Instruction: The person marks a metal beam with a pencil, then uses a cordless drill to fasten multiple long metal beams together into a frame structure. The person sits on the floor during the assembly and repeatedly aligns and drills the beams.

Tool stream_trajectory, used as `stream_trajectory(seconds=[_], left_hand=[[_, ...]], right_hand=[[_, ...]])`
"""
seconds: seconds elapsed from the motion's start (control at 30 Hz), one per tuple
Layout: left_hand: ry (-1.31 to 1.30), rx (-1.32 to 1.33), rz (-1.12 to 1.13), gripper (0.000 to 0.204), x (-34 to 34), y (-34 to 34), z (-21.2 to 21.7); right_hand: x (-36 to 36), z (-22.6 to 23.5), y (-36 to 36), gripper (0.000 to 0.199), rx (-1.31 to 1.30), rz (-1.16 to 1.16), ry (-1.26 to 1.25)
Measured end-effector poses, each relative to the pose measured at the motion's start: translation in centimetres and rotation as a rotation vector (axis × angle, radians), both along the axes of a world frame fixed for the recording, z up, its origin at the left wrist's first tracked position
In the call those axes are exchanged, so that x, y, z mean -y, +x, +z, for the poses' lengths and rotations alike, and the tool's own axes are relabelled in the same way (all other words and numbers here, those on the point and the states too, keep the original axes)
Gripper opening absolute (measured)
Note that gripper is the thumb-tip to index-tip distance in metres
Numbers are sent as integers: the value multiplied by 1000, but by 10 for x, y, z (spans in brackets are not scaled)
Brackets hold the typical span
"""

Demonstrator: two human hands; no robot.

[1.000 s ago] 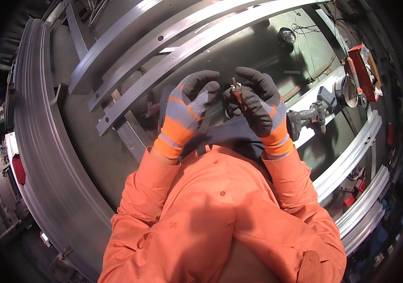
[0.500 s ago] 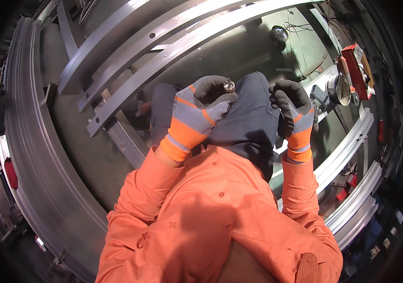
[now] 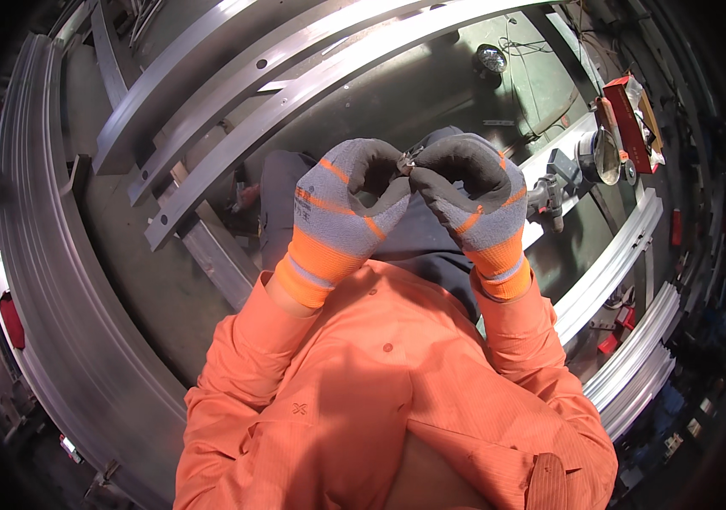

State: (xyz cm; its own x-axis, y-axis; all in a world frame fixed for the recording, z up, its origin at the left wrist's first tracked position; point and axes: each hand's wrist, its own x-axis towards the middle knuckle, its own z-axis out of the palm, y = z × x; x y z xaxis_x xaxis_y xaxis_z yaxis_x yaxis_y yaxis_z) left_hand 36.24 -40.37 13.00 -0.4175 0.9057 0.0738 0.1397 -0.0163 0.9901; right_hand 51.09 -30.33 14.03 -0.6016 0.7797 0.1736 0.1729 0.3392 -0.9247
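A small shiny metal part (image 3: 409, 160) sits between my two gloved hands, in front of my lap. My left hand (image 3: 347, 189) pinches it between thumb and forefinger. From the other side, the fingertips of my right hand (image 3: 475, 180) close on the same part. Both gloves are grey and orange with dark palms. The part's exact kind is too small to make out, and the fingers cover some of it.
Long metal beams (image 3: 235, 127) cross ahead of me, with grooved metal profiles (image 3: 74, 280) stacked at left. At right lie a power tool (image 3: 547, 200), a red box (image 3: 626, 119) and more pale profiles (image 3: 613, 272). A round lamp (image 3: 489, 61) sits on the floor ahead.
My right hand has moved left from beside my knee and now meets my left hand at the small metal part. The left hand still holds it.
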Motion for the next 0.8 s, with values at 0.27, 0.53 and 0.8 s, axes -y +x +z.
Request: stream_trajectory(seconds=[0.27, 0.53, 0.8], left_hand=[[97, -377, -52, 25, 3, -4, 4], [190, -446, -64, 22, -1, 0, 1], [182, -573, -112, 25, 0, 2, 9]], right_hand=[[-4, 8, 13, 10, 17, 73, -56], [-1, -5, 20, 11, -129, 51, -57], [4, -1, 23, 12, -132, 10, -184]])
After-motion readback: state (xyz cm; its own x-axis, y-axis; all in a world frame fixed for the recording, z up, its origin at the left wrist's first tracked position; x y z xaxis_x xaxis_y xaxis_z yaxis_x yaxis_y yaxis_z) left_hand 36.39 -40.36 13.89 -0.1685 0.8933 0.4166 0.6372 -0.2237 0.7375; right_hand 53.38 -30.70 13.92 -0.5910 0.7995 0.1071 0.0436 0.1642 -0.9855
